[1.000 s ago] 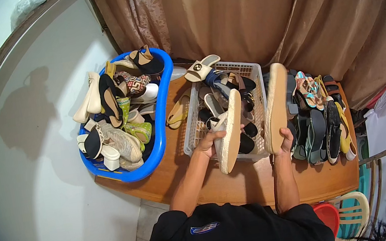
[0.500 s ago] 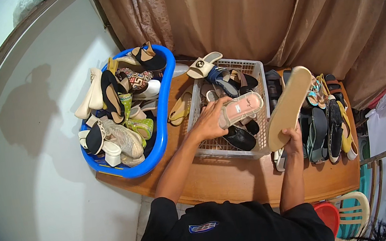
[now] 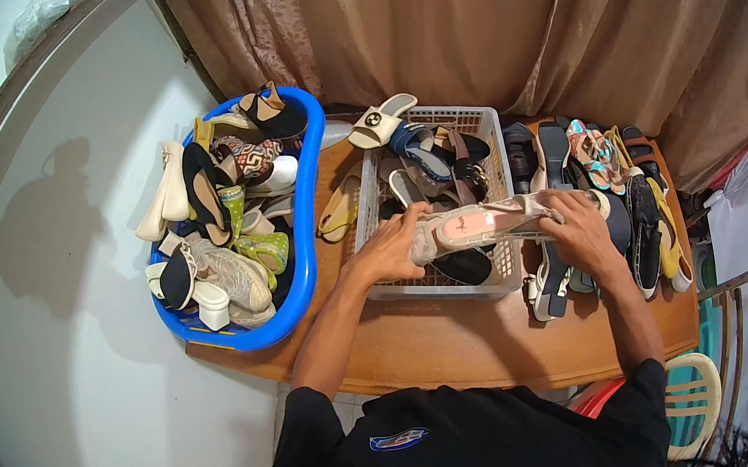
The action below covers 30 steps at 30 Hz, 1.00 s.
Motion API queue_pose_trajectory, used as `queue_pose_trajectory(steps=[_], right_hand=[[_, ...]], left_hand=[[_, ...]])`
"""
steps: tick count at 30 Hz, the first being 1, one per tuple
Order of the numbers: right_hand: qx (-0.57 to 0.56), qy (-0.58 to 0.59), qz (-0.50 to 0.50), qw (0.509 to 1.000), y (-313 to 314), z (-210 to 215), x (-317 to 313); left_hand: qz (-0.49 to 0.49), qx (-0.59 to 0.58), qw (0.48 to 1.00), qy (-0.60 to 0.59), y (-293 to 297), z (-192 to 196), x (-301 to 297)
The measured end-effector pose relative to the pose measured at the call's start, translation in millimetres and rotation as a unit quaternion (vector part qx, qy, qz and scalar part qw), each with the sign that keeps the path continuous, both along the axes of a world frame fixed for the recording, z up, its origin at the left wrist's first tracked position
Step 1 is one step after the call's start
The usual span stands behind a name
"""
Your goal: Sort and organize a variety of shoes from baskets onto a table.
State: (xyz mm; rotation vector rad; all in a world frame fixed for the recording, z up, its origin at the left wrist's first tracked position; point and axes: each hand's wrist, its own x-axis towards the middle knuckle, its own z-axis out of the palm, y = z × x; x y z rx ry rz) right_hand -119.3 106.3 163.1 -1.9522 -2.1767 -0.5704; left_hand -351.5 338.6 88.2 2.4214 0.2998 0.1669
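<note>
My left hand (image 3: pixel 393 248) is closed around one end of a shoe with a pale pink insole (image 3: pixel 469 226). It lies level over the front part of a whitish plastic basket (image 3: pixel 447 295). Clear crinkled wrapping seems to cover parts of it. My right hand (image 3: pixel 581 230) is closed on the other end, its fingers gathering the wrapping. Under the shoe, a black shoe (image 3: pixel 464 266) shows in the basket. Farther back in it are a cream slide with a round ornament (image 3: pixel 374 126) and a dark blue sandal (image 3: pixel 420 150).
A blue tub (image 3: pixel 309 283) heaped with shoes stands at the left. Between tub and basket lies a yellow sandal (image 3: pixel 341 207). Rows of sandals and shoes, including a black espadrille (image 3: pixel 645 234), cover the right of the wooden table (image 3: pixel 392 348). A brown curtain (image 3: pixel 438 18) hangs behind.
My right hand has let go of the tan-soled shoe and moved onto the pink-insoled shoe's right end. That shoe has turned level between both hands. A dark-soled sandal now shows in the right-hand rows.
</note>
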Motion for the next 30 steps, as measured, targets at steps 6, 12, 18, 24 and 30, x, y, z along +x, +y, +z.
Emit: queue_pose_trajectory(steps=[6,12,18,24,30], right_hand=[[-0.011,-0.021,0.065,0.998,19,-10,-12],[0.046,0.018,0.088,0.995,25,-26,-39],[0.083,0.038,0.085,0.992,23,-44,-47],[0.130,0.068,-0.055,0.988,20,-48,-46],[0.234,0.380,-0.158,0.881,29,-56,-61]], left_hand=[[-0.081,-0.009,0.997,0.004,-10,19,-3],[-0.105,-0.013,0.994,-0.016,-5,24,-9],[-0.091,0.021,0.995,-0.039,-4,17,-12],[0.007,0.019,0.999,-0.041,-22,8,-9],[0.199,-0.088,0.967,-0.134,-45,-16,10]])
